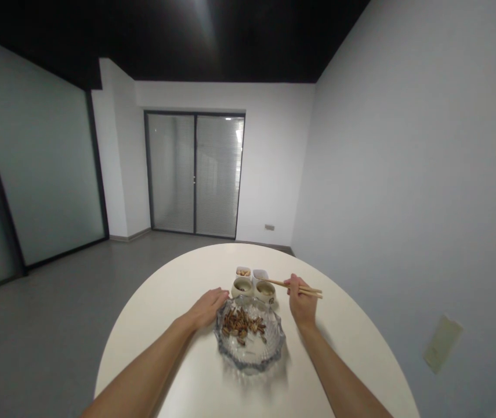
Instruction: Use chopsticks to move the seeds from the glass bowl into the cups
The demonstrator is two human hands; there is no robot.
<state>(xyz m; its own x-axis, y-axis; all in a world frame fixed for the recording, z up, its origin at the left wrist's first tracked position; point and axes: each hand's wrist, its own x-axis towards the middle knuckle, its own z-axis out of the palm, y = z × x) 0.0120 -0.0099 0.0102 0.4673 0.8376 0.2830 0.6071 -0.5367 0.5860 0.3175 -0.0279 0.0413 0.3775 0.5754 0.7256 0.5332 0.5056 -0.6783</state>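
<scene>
My right hand (300, 299) grips a pair of wooden chopsticks (311, 290), their tips pointing left over the small cups. Fingers stretched out, my left hand (210, 305) lies beside the rim of a clear glass bowl (252, 363). Inside the bowl is a heap of brown, striped, seed-like pieces (239, 324). Just behind it stand two small round cups, the left cup (242, 288) and the right cup (265, 291), which has a dark mark on its side. Whether the chopstick tips hold anything is too small to tell.
Behind the cups sit a small white dish (243, 272) with pale nut-like pieces and another white dish (260, 274). All stand on a round white table (178, 371). A white wall (404, 174) rises at the right; glass doors (194, 174) are at the back.
</scene>
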